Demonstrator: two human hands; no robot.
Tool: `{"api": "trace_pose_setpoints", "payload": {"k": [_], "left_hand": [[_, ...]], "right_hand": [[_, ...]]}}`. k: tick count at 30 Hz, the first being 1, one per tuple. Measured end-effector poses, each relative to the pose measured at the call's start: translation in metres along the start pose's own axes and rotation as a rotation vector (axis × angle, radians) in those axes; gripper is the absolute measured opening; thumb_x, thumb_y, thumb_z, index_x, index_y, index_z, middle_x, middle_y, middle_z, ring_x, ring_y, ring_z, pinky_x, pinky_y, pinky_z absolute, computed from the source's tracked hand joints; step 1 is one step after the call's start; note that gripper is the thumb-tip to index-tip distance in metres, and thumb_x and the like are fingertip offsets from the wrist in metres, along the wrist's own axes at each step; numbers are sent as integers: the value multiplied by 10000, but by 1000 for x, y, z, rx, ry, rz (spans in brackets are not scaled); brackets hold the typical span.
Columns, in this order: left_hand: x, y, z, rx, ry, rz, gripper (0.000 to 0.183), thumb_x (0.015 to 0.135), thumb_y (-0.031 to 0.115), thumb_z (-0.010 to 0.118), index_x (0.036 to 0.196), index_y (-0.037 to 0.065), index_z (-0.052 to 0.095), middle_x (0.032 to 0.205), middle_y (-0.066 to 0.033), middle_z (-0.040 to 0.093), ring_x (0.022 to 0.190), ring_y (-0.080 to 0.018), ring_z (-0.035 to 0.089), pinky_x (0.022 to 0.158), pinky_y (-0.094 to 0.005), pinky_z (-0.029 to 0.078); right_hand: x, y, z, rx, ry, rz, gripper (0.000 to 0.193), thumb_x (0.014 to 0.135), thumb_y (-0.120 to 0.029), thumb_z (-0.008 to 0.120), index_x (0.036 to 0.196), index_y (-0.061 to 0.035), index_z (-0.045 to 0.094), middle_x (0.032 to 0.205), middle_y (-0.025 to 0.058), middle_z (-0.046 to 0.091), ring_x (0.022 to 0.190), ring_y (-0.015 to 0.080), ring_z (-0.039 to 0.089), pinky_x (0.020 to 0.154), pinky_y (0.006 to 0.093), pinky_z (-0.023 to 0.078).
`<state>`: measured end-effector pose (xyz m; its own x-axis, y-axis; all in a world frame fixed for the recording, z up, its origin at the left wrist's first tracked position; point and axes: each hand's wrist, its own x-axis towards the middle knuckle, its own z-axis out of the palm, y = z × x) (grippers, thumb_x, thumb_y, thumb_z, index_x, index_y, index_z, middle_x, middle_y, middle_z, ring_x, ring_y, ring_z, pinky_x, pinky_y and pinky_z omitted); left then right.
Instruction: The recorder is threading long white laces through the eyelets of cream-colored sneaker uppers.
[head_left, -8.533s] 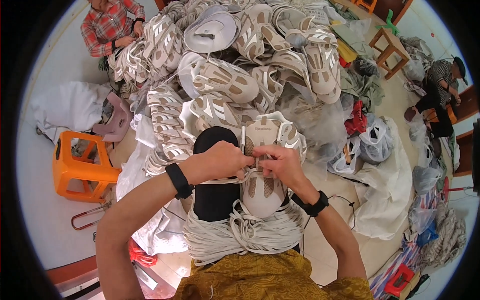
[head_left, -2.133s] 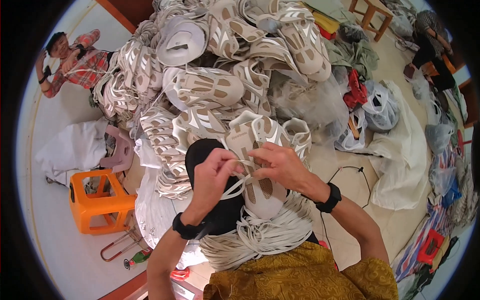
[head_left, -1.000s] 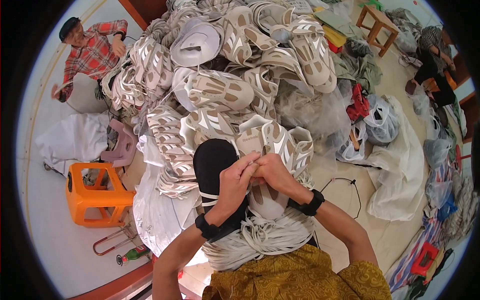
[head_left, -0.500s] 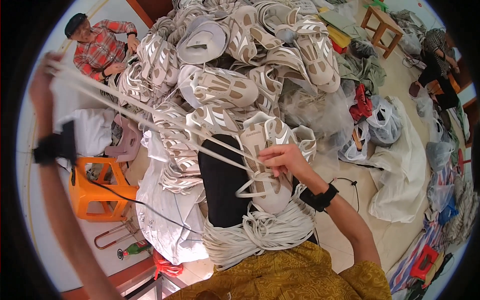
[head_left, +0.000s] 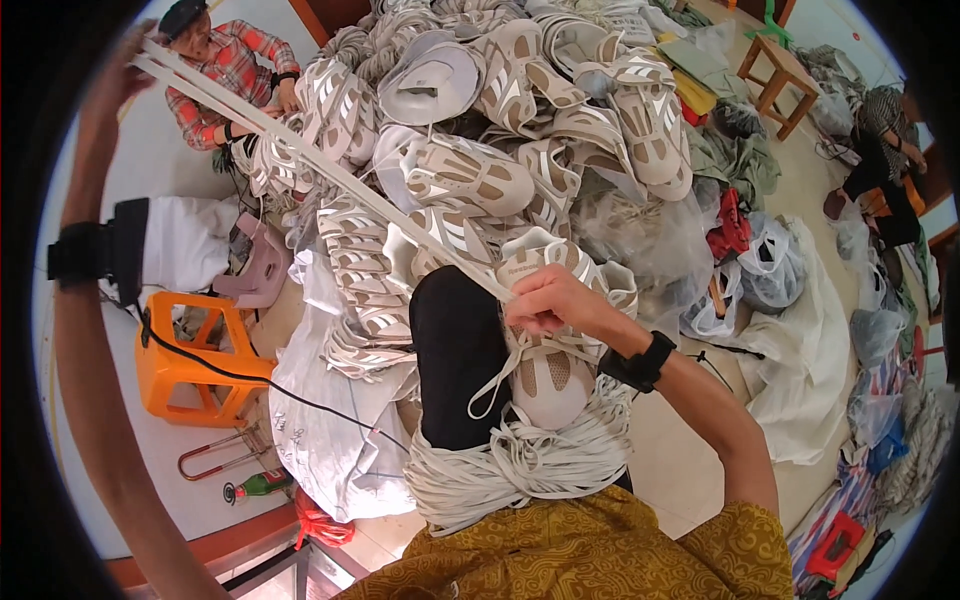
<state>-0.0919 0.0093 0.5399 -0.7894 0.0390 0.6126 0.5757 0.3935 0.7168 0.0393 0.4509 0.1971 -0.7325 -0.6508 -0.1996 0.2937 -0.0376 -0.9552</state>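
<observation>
A beige and white shoe upper (head_left: 552, 392) with brown mesh panels lies on my lap, its toe toward me. Two strands of pale flat shoelace (head_left: 330, 172) run taut from it up to the far left. Their far ends are in my left hand (head_left: 118, 72), raised at arm's length with the fingers closed. My right hand (head_left: 556, 302) is closed on the strands where they meet the upper, covering the lacing under it. A loose lace loop hangs beside the upper, over my black-clad leg (head_left: 455, 350). Across my lap lies a thick bundle of laces (head_left: 520, 468).
Ahead rises a large heap of similar shoe uppers (head_left: 470, 175). An orange stool (head_left: 195, 360) and a white sack (head_left: 340, 440) stand at left. A person in a plaid shirt (head_left: 240, 60) sits at the far left; another sits far right. Plastic bags (head_left: 770, 250) lie at right.
My left hand has moved up, drawing the strands straighter and closer together. My right hand's fingers have closed over them at the upper. The whole view has shifted slightly.
</observation>
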Motion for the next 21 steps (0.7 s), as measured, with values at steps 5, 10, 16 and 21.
{"api": "trace_pose_setpoints", "payload": {"k": [5,10,16,21], "left_hand": [[-94,-30,140,1501,51,533,427,817,354,572,1128,69,506,913,-110,588,835,-237,571,645,-333,465],[-275,-20,251,478,-626,453,201,663,96,609,856,53,576,804,-75,546,791,-247,546,653,-340,458],[-367,-33,324,557,-808,3,212,665,156,652,740,35,495,689,-103,517,693,-259,522,591,-341,448],[-366,-43,323,703,-926,92,128,683,128,599,698,33,516,651,-98,544,637,-260,546,533,-344,459]], "right_hand": [[5,10,-7,80,186,28,252,769,-190,599,612,7,589,459,-5,453,369,33,341,354,196,221],[12,11,-12,100,268,72,243,778,-192,584,634,3,594,480,-9,462,383,30,345,358,186,217],[12,5,-22,136,426,-6,231,787,-169,556,642,10,572,474,-11,421,383,36,328,358,187,213],[15,2,-23,139,423,-10,225,780,-162,552,637,11,557,477,-13,422,378,33,315,356,185,209]]}}
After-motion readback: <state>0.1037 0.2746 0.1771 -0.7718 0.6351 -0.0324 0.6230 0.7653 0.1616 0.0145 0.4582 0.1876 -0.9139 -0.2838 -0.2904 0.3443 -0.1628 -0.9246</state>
